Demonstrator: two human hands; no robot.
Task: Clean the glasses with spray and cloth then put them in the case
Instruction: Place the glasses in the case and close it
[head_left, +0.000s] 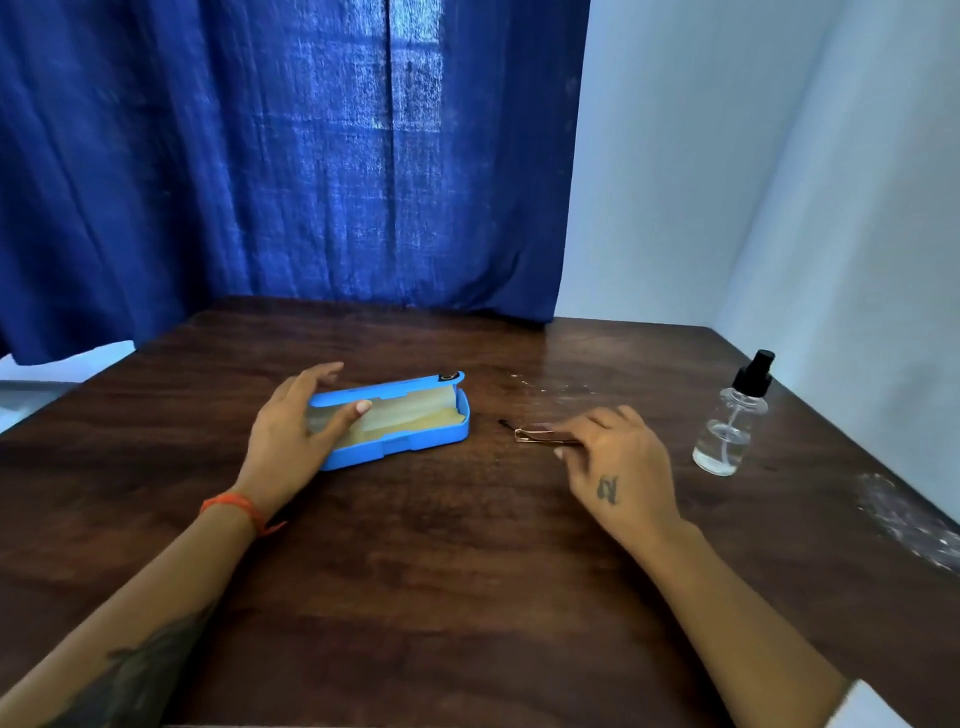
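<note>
A blue glasses case (415, 439) lies open in the middle of the dark wooden table (415, 571), with a pale yellow cloth (410, 415) inside it. My left hand (291, 431) rests on the case's left end, thumb across its opening and fingers along the lid. To the right, thin gold-rimmed glasses (530, 434) sit folded just above the tabletop, pinched in the fingers of my right hand (618, 462). A clear spray bottle (732, 421) with a black pump top stands upright at the right, apart from both hands.
A blue curtain (291, 156) hangs behind the table and a white wall (779, 182) closes the right side. Pale scuffed patches mark the table near its right edge (904, 519) and behind the glasses.
</note>
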